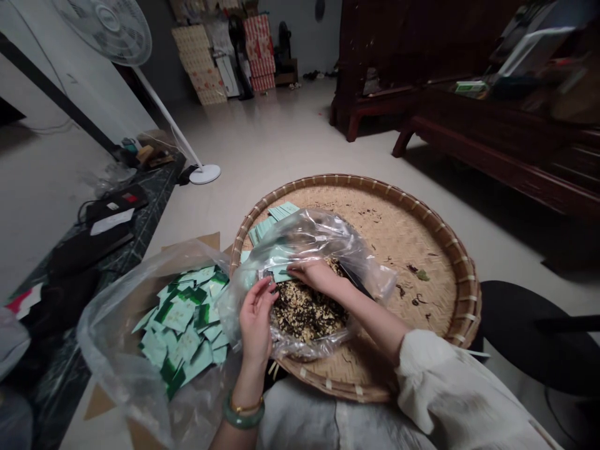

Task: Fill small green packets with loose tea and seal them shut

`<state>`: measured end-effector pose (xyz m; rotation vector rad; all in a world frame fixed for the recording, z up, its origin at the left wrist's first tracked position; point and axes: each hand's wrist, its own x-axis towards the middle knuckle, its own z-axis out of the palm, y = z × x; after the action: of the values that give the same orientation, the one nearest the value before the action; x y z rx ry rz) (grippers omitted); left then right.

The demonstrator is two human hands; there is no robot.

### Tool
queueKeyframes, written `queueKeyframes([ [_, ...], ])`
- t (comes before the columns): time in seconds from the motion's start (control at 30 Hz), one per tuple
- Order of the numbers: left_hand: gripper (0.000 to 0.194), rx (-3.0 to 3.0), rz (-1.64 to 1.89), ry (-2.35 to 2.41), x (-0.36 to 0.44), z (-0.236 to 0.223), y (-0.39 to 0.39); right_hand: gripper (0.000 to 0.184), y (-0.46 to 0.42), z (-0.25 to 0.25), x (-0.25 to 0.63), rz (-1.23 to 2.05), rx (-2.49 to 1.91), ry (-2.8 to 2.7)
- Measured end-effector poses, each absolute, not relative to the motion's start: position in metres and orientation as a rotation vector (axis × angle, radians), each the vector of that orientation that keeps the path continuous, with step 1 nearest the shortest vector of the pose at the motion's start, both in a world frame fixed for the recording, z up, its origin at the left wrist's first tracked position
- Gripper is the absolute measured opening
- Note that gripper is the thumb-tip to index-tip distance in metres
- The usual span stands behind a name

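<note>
A small light-green paper packet (282, 275) is between my hands, above a clear plastic bag (323, 224) whose mouth is open. My right hand (315, 275) reaches across from the right and pinches the packet's right side. My left hand (257, 309), with a jade bangle on its wrist, has curled fingers closed at the packet's left edge. Below them, a mix of dark dried tea leaves and pale grains (309, 312) fills the bag. Stacked light-green packets (269, 226) lie behind the bag in the round woven bamboo tray (462, 287).
Left of the tray, a large clear bag (105, 331) holds many green packets (187, 325). Loose leaves (417, 273) lie on the tray's right side. A white standing fan (204, 174), a cluttered dark ledge (154, 206), a black round base (539, 331) and dark wooden furniture (403, 140) surround it.
</note>
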<state>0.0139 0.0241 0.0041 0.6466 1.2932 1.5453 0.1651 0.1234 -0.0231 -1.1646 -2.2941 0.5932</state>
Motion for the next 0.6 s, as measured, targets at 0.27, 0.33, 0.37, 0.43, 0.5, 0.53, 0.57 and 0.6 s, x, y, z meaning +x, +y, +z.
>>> queueKeyframes([
  [0.27,0.057,0.883,1.521,1.267,0.019,0.004,0.023,0.009,0.08,0.024,0.179,0.909,-1.012,-1.872],
  [0.33,0.049,0.928,1.397,1.301,0.024,0.008,0.023,0.007,0.064,0.028,0.183,1.064,-0.987,-1.73],
  [0.37,0.04,0.935,1.326,1.328,0.027,0.01,0.022,0.009,0.058,0.029,0.186,1.094,-0.98,-1.675],
  [0.43,0.028,0.931,1.232,1.379,0.031,0.014,0.021,0.024,0.048,0.03,0.19,1.043,-0.99,-1.656],
  [0.5,0.025,0.916,1.227,1.408,0.035,0.017,0.02,0.039,0.042,0.031,0.194,0.885,-1.001,-1.771],
  [0.53,0.025,0.909,1.237,1.414,0.037,0.018,0.019,0.041,0.04,0.031,0.196,0.79,-0.997,-1.85],
  [0.57,0.025,0.904,1.242,1.417,0.038,0.019,0.018,0.041,0.038,0.031,0.197,0.696,-0.986,-1.921],
  [0.6,0.025,0.9,1.245,1.418,0.039,0.019,0.017,0.04,0.037,0.031,0.198,0.608,-0.972,-1.97],
])
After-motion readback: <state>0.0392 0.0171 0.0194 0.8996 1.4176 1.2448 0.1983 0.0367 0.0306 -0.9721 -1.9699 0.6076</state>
